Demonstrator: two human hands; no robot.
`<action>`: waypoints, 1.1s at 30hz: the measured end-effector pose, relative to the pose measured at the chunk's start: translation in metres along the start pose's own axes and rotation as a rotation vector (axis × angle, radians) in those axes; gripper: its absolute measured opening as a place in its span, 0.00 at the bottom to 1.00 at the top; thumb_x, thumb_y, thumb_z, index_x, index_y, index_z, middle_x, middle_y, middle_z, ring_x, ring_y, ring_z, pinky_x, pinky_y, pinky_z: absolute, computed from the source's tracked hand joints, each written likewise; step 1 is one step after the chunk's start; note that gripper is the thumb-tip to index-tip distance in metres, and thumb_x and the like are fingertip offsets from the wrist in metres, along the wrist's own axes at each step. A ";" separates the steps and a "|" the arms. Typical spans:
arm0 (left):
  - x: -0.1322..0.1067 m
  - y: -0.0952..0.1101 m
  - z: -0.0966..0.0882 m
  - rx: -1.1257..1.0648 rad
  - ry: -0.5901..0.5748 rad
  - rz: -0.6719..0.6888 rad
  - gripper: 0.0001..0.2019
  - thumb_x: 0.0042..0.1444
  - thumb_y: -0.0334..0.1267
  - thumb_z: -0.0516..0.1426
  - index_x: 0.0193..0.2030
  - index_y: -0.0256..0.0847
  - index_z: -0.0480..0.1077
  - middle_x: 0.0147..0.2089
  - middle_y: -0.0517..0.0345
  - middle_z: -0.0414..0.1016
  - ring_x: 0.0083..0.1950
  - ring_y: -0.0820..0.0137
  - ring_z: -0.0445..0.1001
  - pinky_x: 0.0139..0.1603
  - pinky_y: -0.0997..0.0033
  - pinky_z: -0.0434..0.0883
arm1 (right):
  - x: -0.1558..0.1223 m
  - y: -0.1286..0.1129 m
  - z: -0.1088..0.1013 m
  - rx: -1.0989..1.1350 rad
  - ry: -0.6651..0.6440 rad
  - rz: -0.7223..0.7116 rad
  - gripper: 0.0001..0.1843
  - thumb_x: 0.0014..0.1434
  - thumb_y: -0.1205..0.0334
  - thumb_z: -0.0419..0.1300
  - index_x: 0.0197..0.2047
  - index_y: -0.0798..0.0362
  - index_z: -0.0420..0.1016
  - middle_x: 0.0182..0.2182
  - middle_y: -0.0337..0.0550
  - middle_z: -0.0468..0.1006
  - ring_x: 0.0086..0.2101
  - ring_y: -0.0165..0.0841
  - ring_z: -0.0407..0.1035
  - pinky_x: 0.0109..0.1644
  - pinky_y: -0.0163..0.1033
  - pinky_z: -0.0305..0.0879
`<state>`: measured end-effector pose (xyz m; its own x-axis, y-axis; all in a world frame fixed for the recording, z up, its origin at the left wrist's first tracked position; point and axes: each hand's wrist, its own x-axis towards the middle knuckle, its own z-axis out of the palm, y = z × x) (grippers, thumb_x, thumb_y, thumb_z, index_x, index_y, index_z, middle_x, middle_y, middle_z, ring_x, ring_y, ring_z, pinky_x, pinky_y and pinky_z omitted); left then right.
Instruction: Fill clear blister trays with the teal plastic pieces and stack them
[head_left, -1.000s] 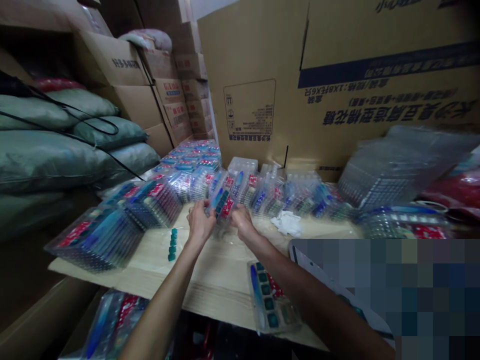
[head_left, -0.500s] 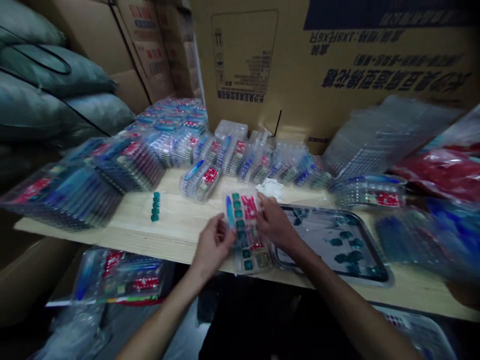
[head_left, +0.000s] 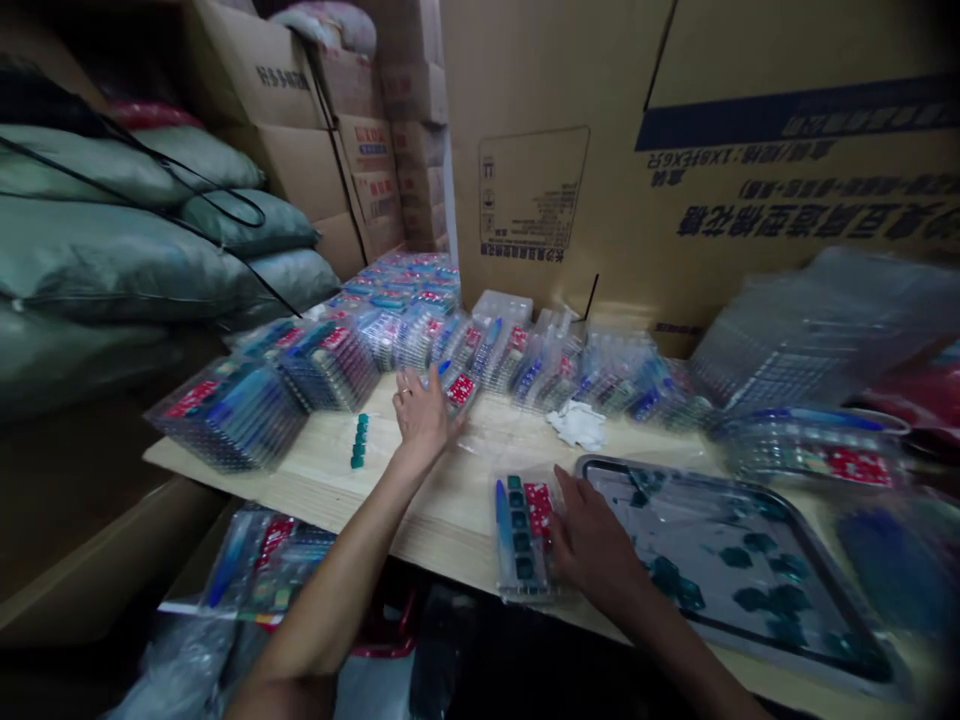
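My left hand [head_left: 421, 415] reaches forward over the wooden table [head_left: 420, 500], fingers spread, resting on a clear blister pack [head_left: 456, 390] with a red label at the front of a row of packs. My right hand [head_left: 592, 545] lies at the near table edge with its fingers on another clear blister pack [head_left: 521, 535], which holds a blue pen-like piece, teal squares and a red label. That pack lies flat, partly over the table's edge.
A metal tray [head_left: 750, 500] with teal pieces lies right of my right hand. Rows of filled packs [head_left: 330, 360] cover the back and left of the table. A small stack of teal pieces [head_left: 359, 441], a white scrap [head_left: 577, 425], cardboard boxes [head_left: 675, 150] and grey sacks [head_left: 112, 260] surround it.
Both hands held one pack at the near edge; now my left hand has let go and reached forward to a pack in the row, while my right hand stays on the near pack.
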<state>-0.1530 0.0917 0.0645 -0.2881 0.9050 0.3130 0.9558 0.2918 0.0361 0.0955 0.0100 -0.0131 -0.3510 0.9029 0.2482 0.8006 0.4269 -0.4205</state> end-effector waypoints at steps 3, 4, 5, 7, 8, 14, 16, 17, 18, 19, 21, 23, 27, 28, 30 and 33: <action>0.024 -0.002 0.012 0.071 -0.101 0.013 0.55 0.43 0.54 0.66 0.72 0.34 0.45 0.68 0.28 0.55 0.68 0.39 0.54 0.63 0.46 0.57 | -0.001 0.001 0.001 -0.006 0.017 -0.032 0.29 0.61 0.67 0.47 0.65 0.64 0.60 0.52 0.61 0.71 0.52 0.46 0.67 0.54 0.50 0.68; 0.026 -0.003 0.015 0.076 -0.109 0.021 0.55 0.43 0.54 0.66 0.72 0.34 0.45 0.66 0.29 0.58 0.66 0.41 0.58 0.62 0.48 0.58 | -0.002 0.002 0.002 -0.007 0.015 -0.038 0.28 0.61 0.66 0.47 0.64 0.64 0.61 0.52 0.60 0.72 0.52 0.46 0.68 0.53 0.49 0.69; 0.026 -0.003 0.017 0.071 -0.106 0.023 0.54 0.43 0.53 0.66 0.72 0.34 0.44 0.64 0.30 0.60 0.63 0.43 0.61 0.61 0.49 0.59 | -0.002 0.002 0.003 -0.005 0.011 -0.042 0.28 0.61 0.66 0.47 0.63 0.63 0.62 0.52 0.60 0.72 0.52 0.46 0.68 0.53 0.49 0.69; 0.024 -0.005 0.021 0.035 -0.077 0.010 0.53 0.44 0.51 0.64 0.72 0.33 0.44 0.61 0.32 0.63 0.60 0.46 0.63 0.59 0.51 0.60 | -0.001 0.000 0.005 0.004 0.001 -0.051 0.27 0.62 0.66 0.47 0.63 0.63 0.63 0.52 0.59 0.73 0.51 0.46 0.69 0.52 0.49 0.69; 0.023 -0.006 0.023 0.006 -0.059 0.000 0.52 0.44 0.51 0.64 0.71 0.33 0.45 0.60 0.33 0.63 0.60 0.46 0.63 0.59 0.51 0.60 | 0.000 -0.001 0.005 0.009 -0.002 -0.055 0.26 0.62 0.65 0.47 0.63 0.63 0.63 0.52 0.59 0.73 0.50 0.46 0.69 0.52 0.50 0.69; 0.024 -0.013 0.027 -0.217 0.063 -0.046 0.49 0.45 0.49 0.63 0.70 0.34 0.47 0.62 0.35 0.59 0.63 0.43 0.59 0.61 0.47 0.59 | 0.010 -0.014 0.000 -0.002 -0.018 -0.038 0.26 0.63 0.65 0.48 0.63 0.61 0.62 0.51 0.59 0.73 0.49 0.47 0.69 0.51 0.52 0.68; 0.018 -0.014 0.019 -0.270 0.143 -0.047 0.48 0.45 0.48 0.63 0.70 0.34 0.47 0.63 0.34 0.57 0.64 0.43 0.57 0.62 0.46 0.58 | 0.013 -0.017 -0.003 -0.015 -0.032 -0.021 0.25 0.64 0.65 0.47 0.63 0.61 0.62 0.52 0.60 0.73 0.50 0.48 0.68 0.50 0.54 0.67; 0.010 -0.015 0.013 -0.295 0.187 -0.047 0.48 0.45 0.48 0.63 0.69 0.35 0.47 0.64 0.35 0.57 0.64 0.44 0.57 0.62 0.46 0.58 | 0.014 -0.017 -0.004 -0.019 -0.034 -0.018 0.26 0.64 0.65 0.47 0.63 0.62 0.62 0.52 0.60 0.73 0.50 0.48 0.68 0.50 0.54 0.67; -0.001 -0.017 0.007 -0.317 0.227 -0.048 0.47 0.45 0.48 0.63 0.69 0.35 0.48 0.63 0.36 0.58 0.64 0.45 0.58 0.62 0.46 0.58 | 0.015 -0.017 -0.006 -0.023 -0.029 -0.020 0.26 0.64 0.65 0.47 0.63 0.62 0.62 0.52 0.60 0.72 0.50 0.48 0.68 0.50 0.54 0.67; -0.015 -0.019 0.000 -0.336 0.260 -0.049 0.46 0.46 0.49 0.63 0.68 0.35 0.48 0.62 0.37 0.59 0.63 0.46 0.59 0.61 0.46 0.59 | 0.015 -0.017 -0.008 -0.026 -0.018 -0.025 0.26 0.64 0.65 0.47 0.64 0.62 0.61 0.52 0.60 0.72 0.50 0.48 0.67 0.50 0.54 0.66; -0.052 -0.025 -0.008 -0.353 0.282 -0.051 0.44 0.45 0.50 0.63 0.66 0.35 0.51 0.60 0.39 0.62 0.62 0.48 0.61 0.61 0.47 0.61 | 0.015 -0.017 -0.012 -0.036 0.014 -0.044 0.26 0.63 0.65 0.47 0.64 0.61 0.60 0.53 0.59 0.71 0.52 0.48 0.66 0.50 0.53 0.65; -0.095 -0.031 -0.007 -0.334 0.236 -0.072 0.41 0.46 0.51 0.63 0.64 0.36 0.54 0.58 0.39 0.63 0.60 0.48 0.63 0.59 0.48 0.63 | 0.014 -0.020 -0.015 -0.037 0.038 -0.072 0.25 0.64 0.64 0.47 0.63 0.60 0.60 0.53 0.58 0.71 0.52 0.48 0.65 0.51 0.52 0.65; -0.165 -0.031 0.016 -0.270 0.029 -0.179 0.39 0.50 0.53 0.61 0.64 0.34 0.55 0.58 0.36 0.64 0.57 0.47 0.66 0.55 0.47 0.65 | 0.015 -0.037 -0.016 0.008 0.033 -0.162 0.24 0.64 0.64 0.48 0.62 0.58 0.62 0.53 0.57 0.71 0.52 0.47 0.65 0.53 0.52 0.64; -0.175 -0.030 0.022 -0.264 -0.015 -0.197 0.41 0.51 0.55 0.61 0.65 0.33 0.55 0.58 0.36 0.64 0.58 0.47 0.66 0.55 0.46 0.65 | 0.016 -0.042 -0.015 0.015 0.022 -0.181 0.24 0.64 0.64 0.49 0.62 0.58 0.62 0.53 0.57 0.71 0.51 0.47 0.65 0.54 0.52 0.63; -0.181 -0.032 0.031 -0.262 -0.069 -0.209 0.44 0.50 0.60 0.60 0.66 0.33 0.53 0.61 0.33 0.62 0.62 0.45 0.63 0.58 0.44 0.62 | 0.016 -0.048 -0.012 0.019 -0.001 -0.209 0.24 0.63 0.64 0.49 0.61 0.58 0.63 0.53 0.57 0.71 0.51 0.47 0.65 0.54 0.53 0.63; -0.162 -0.053 0.031 -0.250 -0.063 -0.204 0.41 0.54 0.61 0.56 0.66 0.33 0.57 0.65 0.31 0.60 0.66 0.44 0.58 0.61 0.45 0.60 | 0.016 -0.047 -0.010 0.022 0.000 -0.233 0.24 0.63 0.64 0.49 0.61 0.57 0.64 0.53 0.57 0.71 0.52 0.47 0.65 0.54 0.53 0.64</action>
<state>-0.1590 -0.0604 -0.0178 -0.4706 0.8553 0.2166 0.8607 0.3910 0.3261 0.0568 0.0039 0.0190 -0.5254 0.7795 0.3411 0.6868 0.6251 -0.3709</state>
